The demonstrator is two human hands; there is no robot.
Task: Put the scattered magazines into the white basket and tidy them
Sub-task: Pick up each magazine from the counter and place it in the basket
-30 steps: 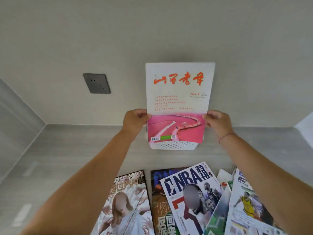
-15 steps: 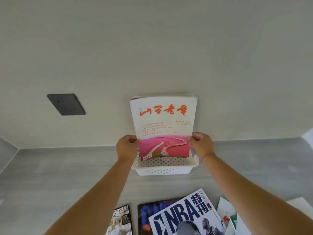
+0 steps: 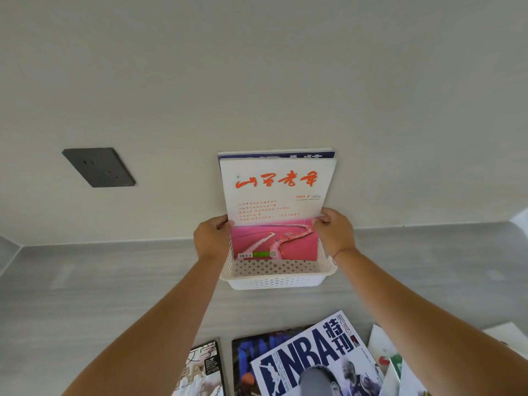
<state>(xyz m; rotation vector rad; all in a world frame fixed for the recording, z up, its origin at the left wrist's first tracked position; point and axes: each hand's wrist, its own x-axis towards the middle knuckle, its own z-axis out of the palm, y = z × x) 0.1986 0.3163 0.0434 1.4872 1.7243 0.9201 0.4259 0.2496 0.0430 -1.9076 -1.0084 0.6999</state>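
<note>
A white and pink magazine with red lettering (image 3: 275, 201) stands upright in the white perforated basket (image 3: 274, 277) against the wall. My left hand (image 3: 213, 238) grips its left edge and my right hand (image 3: 333, 234) grips its right edge. Behind it stands a blue-topped magazine (image 3: 275, 154), of which only the upper strip shows. On the counter in front lie several scattered magazines: an NBA issue (image 3: 317, 358), a dark one (image 3: 243, 364) under it, and one with a figure in white (image 3: 201, 370) to the left.
A dark wall socket (image 3: 98, 167) sits on the wall to the left of the basket. More white and green magazines (image 3: 391, 364) lie at the bottom right. The grey counter (image 3: 100, 287) stretches left and right of the basket.
The view has tilted and come closer. The magazine has sunk lower into the basket with both hands still on its edges, and the blue-topped one behind it now shows.
</note>
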